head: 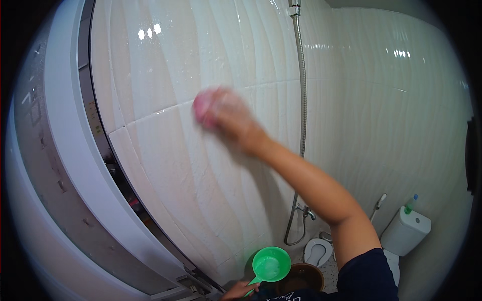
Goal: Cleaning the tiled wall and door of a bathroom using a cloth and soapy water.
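Note:
Against the wet, wavy-patterned wall tiles point(169, 150), my right hand point(233, 116) presses a pink cloth or sponge point(206, 108); both are blurred, so its exact kind cannot be told. Low in the view, my left hand point(241, 290) grips the handle of a green plastic dipper point(271, 264). Whitish, foamy liquid lies inside the dipper, which is held near the foot of the wall.
A metal shower hose point(302, 94) hangs down beside a wall tap point(309, 213). Below are a brown basin point(320, 276) and a white bedpan-like vessel point(318, 253). A toilet cistern point(408, 229) with a bottle point(409, 206) stands right; a door frame point(71, 124) curves left.

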The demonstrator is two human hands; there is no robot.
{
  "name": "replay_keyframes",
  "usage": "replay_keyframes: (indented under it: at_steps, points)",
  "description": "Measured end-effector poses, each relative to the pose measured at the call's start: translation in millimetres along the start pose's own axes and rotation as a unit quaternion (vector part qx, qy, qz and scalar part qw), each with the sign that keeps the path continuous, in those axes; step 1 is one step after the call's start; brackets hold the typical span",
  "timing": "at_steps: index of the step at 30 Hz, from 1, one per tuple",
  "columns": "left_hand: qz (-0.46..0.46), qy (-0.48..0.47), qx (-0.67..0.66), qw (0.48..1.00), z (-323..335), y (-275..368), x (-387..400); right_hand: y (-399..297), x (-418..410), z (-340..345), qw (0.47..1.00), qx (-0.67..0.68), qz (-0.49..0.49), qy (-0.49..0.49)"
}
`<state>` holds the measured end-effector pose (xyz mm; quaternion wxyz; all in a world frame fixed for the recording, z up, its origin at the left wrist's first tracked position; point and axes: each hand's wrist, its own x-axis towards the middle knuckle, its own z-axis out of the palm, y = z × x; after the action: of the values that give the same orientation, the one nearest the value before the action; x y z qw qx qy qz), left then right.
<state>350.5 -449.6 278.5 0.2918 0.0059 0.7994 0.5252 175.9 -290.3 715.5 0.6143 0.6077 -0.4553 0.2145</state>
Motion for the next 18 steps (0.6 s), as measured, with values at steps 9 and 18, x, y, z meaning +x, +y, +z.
replay_keyframes:
  at_steps: [9,18]
  points:
    - [0.052,0.150,-0.101,0.982,36.9,42.5,-29.8,129.0,27.3,-42.5,0.910,-0.163,0.238,0.297]
    - [0.038,0.204,-0.016,0.978,34.1,22.0,-21.2,37.6,91.4,10.2,0.994,0.006,-0.032,0.106]
